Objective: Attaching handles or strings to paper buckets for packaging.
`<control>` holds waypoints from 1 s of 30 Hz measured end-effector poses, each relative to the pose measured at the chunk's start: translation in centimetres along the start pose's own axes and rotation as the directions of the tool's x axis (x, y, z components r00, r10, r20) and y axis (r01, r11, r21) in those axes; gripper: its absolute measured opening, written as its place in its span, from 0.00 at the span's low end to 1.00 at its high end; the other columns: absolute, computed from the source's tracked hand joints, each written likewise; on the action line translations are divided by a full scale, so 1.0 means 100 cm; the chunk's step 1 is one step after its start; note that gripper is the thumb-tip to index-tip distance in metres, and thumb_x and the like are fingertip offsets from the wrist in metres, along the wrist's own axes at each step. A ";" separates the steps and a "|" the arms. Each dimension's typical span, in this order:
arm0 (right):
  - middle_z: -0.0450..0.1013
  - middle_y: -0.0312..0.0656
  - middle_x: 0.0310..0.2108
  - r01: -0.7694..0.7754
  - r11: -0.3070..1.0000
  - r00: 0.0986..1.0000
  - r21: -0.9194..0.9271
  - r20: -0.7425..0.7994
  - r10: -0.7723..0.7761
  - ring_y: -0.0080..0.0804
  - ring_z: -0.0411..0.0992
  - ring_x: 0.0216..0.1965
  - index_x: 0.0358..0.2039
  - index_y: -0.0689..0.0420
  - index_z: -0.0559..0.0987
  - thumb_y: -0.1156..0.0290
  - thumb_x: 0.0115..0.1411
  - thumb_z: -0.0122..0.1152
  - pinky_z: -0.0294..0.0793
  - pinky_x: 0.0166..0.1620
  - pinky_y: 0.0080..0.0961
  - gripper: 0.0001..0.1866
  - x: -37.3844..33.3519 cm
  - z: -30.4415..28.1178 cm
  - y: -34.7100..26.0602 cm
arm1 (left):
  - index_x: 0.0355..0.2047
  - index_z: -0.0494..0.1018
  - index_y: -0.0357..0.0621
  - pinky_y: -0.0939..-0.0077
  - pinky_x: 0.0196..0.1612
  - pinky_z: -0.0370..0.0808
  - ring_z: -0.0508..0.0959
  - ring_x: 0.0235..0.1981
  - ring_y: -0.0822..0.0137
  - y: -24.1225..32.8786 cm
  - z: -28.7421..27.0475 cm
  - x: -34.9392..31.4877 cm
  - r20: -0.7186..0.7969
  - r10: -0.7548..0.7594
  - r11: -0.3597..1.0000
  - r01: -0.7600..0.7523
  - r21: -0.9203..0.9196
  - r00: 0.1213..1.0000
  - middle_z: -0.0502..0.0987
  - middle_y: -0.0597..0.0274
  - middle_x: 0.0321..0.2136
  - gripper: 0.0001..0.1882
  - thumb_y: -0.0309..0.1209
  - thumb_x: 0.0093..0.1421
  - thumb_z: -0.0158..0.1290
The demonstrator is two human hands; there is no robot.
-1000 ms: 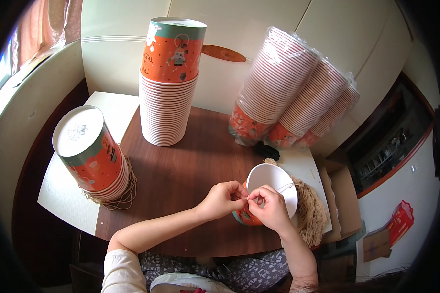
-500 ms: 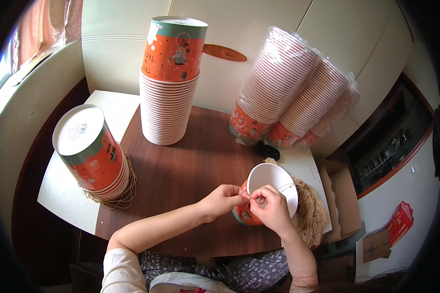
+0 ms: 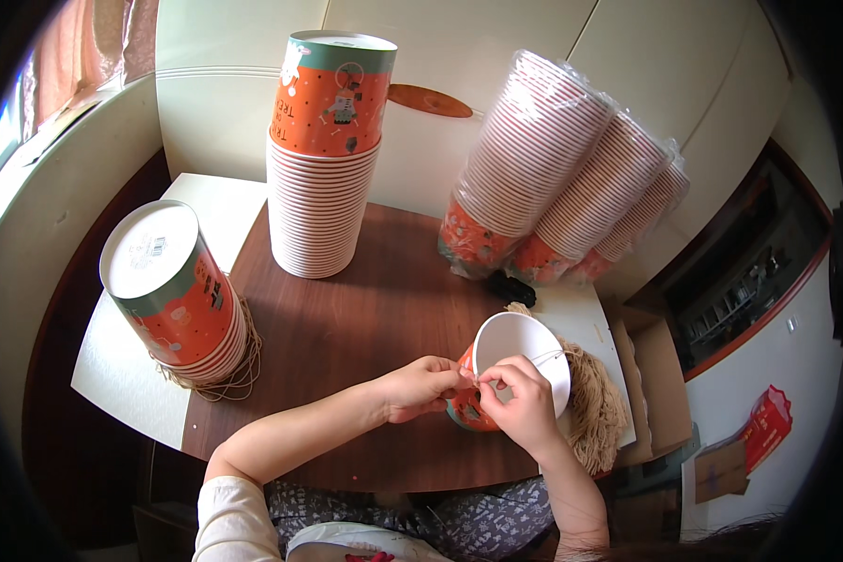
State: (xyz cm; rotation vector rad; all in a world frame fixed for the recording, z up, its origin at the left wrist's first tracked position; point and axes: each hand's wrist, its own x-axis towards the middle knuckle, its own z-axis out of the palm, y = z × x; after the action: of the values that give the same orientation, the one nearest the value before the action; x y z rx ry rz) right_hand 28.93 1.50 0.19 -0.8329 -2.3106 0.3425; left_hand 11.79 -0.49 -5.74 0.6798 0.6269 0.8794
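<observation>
Okay, left hand (image 3: 420,386) pinching, thumb and forefinger pressed together at cup's (image 3: 465,414) left rim; right hand (image 3: 520,401) pinching too, in front of cup's near side, tips meeting the left's. What's between the tips is too small to tell. So cup is right at both hands, orange outside, white inside, mouth up, thin cord (image 3: 546,356) inside near its right rim. Tan yarn (image 3: 595,407) just right of cup. Black thing (image 3: 513,288) behind cup, wrapped stacks (image 3: 543,150) farther behind it. Tall stack (image 3: 317,211) behind-left of cup, well apart; short stack (image 3: 178,314) far left of cup, tan loops (image 3: 250,361) round its foot
</observation>
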 end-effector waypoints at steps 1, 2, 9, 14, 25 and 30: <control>0.70 0.35 0.26 0.019 1.000 1.000 -0.019 -0.015 -0.020 0.31 0.70 0.24 0.23 0.55 0.74 0.77 0.42 0.63 0.70 0.30 0.25 0.07 -0.001 0.001 0.000 | 0.35 0.72 0.48 0.82 0.39 0.64 0.69 0.32 0.82 0.000 -0.001 0.001 0.000 0.000 1.000 0.000 0.000 1.000 0.73 0.74 0.30 0.08 0.35 0.56 0.51; 0.70 0.35 0.26 0.019 1.000 1.000 -0.019 -0.015 -0.019 0.31 0.70 0.24 0.23 0.55 0.74 0.77 0.42 0.63 0.70 0.30 0.25 0.07 -0.001 0.000 -0.001 | 0.35 0.72 0.48 0.83 0.38 0.65 0.68 0.31 0.82 -0.001 -0.002 0.002 0.006 0.001 1.000 -0.001 -0.007 1.000 0.73 0.74 0.30 0.08 0.35 0.56 0.51; 0.68 0.34 0.27 0.006 0.997 1.000 -0.076 -0.026 -0.008 0.34 0.69 0.29 0.23 0.52 0.74 0.72 0.39 0.68 0.67 0.33 0.28 0.11 -0.004 0.002 -0.003 | 0.35 0.72 0.43 0.89 0.34 0.66 0.70 0.31 0.83 0.003 0.005 -0.001 -0.035 0.019 0.998 -0.021 -0.064 0.999 0.74 0.71 0.31 0.07 0.30 0.57 0.49; 0.66 0.34 0.28 -0.007 0.998 0.992 -0.063 -0.126 -0.001 0.33 0.68 0.30 0.23 0.52 0.74 0.73 0.39 0.68 0.67 0.33 0.29 0.11 -0.005 0.000 -0.012 | 0.35 0.72 0.43 0.89 0.33 0.66 0.70 0.31 0.83 0.003 0.005 -0.002 -0.023 0.013 0.999 -0.014 -0.049 1.000 0.75 0.71 0.31 0.07 0.30 0.57 0.49; 0.66 0.33 0.27 0.149 0.961 0.986 -0.232 -0.042 -0.163 0.32 0.68 0.28 0.22 0.52 0.74 0.75 0.40 0.65 0.65 0.34 0.29 0.08 -0.001 -0.001 -0.007 | 0.35 0.72 0.48 0.86 0.34 0.65 0.68 0.30 0.83 0.004 0.004 -0.004 0.016 0.011 1.000 -0.011 -0.019 1.000 0.72 0.75 0.28 0.07 0.33 0.56 0.52; 0.67 0.36 0.27 0.004 1.000 1.000 0.029 -0.003 -0.004 0.30 0.68 0.28 0.22 0.56 0.74 0.77 0.43 0.62 0.67 0.32 0.24 0.06 0.004 -0.005 -0.005 | 0.38 0.68 0.41 0.80 0.36 0.69 0.71 0.33 0.78 -0.002 0.012 -0.003 -0.062 0.395 0.905 -0.376 0.198 0.917 0.71 0.72 0.31 0.10 0.30 0.57 0.49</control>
State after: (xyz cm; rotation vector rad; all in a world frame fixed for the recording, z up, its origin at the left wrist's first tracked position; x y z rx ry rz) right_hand 28.75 1.40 0.97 -0.8138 -2.2991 0.3722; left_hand 12.65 -1.17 -5.09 0.9509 0.6810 1.2415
